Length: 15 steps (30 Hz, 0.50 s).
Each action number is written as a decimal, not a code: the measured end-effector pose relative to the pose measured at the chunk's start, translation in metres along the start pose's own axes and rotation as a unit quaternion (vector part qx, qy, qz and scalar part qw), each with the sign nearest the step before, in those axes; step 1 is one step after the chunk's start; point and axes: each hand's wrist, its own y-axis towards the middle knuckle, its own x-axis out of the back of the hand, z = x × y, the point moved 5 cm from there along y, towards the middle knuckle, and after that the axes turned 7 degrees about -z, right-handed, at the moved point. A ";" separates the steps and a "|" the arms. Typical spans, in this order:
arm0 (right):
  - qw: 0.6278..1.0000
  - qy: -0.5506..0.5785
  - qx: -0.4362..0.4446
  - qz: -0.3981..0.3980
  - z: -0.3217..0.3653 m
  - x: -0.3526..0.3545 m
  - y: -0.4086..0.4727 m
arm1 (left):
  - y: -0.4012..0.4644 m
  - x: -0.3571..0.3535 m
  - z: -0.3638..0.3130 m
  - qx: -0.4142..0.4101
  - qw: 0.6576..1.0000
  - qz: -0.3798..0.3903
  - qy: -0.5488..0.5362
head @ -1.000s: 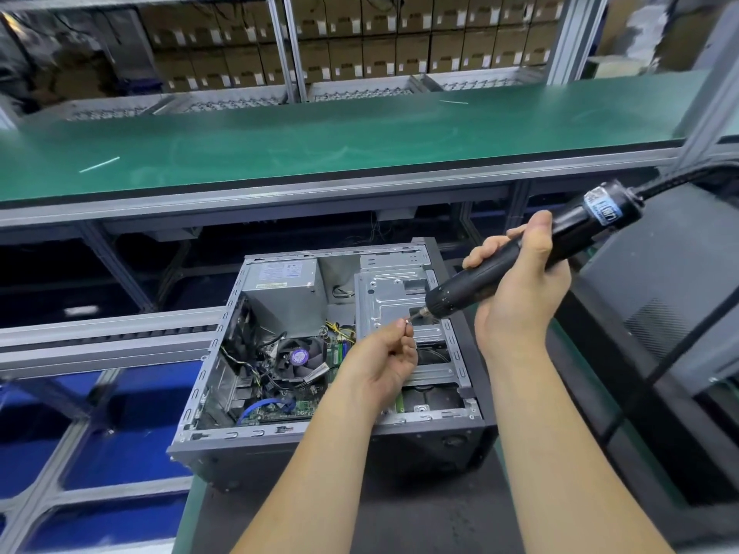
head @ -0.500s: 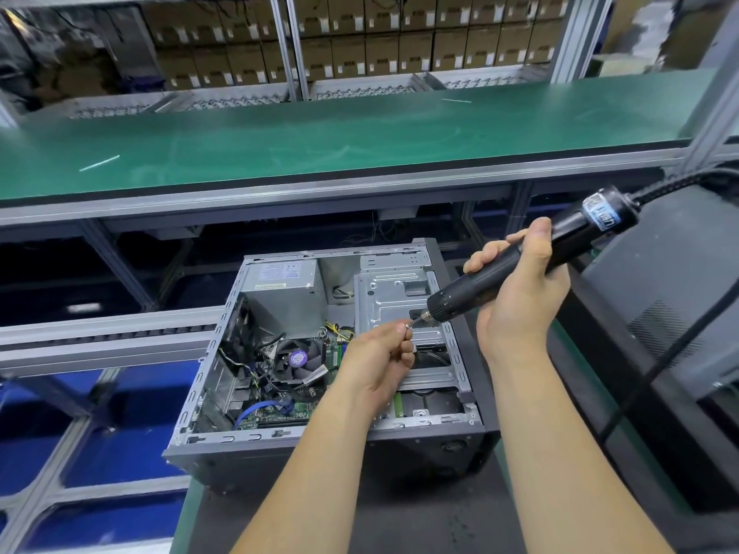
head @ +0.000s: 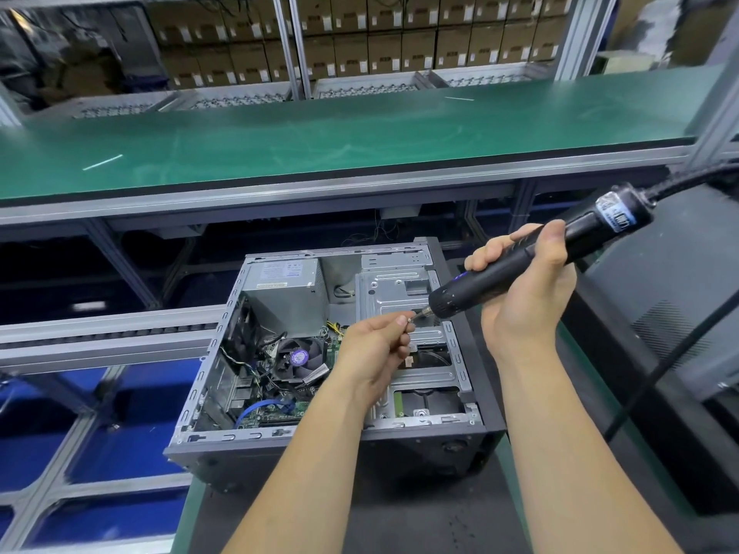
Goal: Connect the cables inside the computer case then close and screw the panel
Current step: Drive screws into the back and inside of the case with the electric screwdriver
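Gripping the black electric screwdriver (head: 532, 269) in my right hand (head: 524, 289), I hold it tilted, its tip pointing down-left over the open computer case (head: 332, 353). My left hand (head: 374, 349) pinches a small screw (head: 409, 319) between thumb and fingertips, right at the screwdriver's bit. Both hands hover above the case's metal drive cage (head: 404, 297). Inside the case lie the fan (head: 298, 355), the power supply (head: 286, 293) and a blue cable (head: 260, 409). A dark side panel (head: 672, 305) rests to the right.

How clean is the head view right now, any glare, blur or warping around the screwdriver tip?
Head view: hands and electric screwdriver sharp, its tip dim against the drive cage; wide-angle bowing of the green bench; left edge blurred; case interior shadowed; no strong glare.
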 end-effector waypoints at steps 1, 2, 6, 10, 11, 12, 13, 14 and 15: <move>1.000 -0.005 0.004 -0.001 0.000 0.000 0.001 | 0.000 0.001 -0.001 0.000 1.000 -0.015 0.000; 1.000 -0.015 0.007 0.000 0.000 0.000 0.002 | 0.000 0.004 -0.002 0.001 0.999 -0.037 0.000; 0.996 -0.091 0.013 0.021 -0.010 0.002 0.004 | 0.002 0.033 -0.021 -0.039 0.986 -0.159 0.015; 0.989 -0.144 0.013 0.035 -0.028 0.007 0.000 | 0.001 0.060 -0.040 -0.154 0.933 -0.249 0.210; 0.989 -0.145 0.011 0.035 -0.030 0.008 0.000 | 0.001 0.064 -0.037 -0.172 0.913 -0.260 0.262; 0.989 -0.147 0.010 0.035 -0.032 0.008 0.001 | 0.002 0.068 -0.032 -0.188 0.894 -0.259 0.314; 0.989 -0.146 0.007 0.034 -0.034 0.009 0.002 | 0.003 0.070 -0.026 -0.190 0.875 -0.252 0.367; 0.989 -0.144 0.004 0.034 -0.036 0.010 0.003 | 0.006 0.071 -0.019 -0.177 0.855 -0.249 0.420; 0.989 -0.144 0.001 0.033 -0.038 0.010 0.004 | 0.010 0.072 -0.013 -0.156 0.834 -0.250 0.467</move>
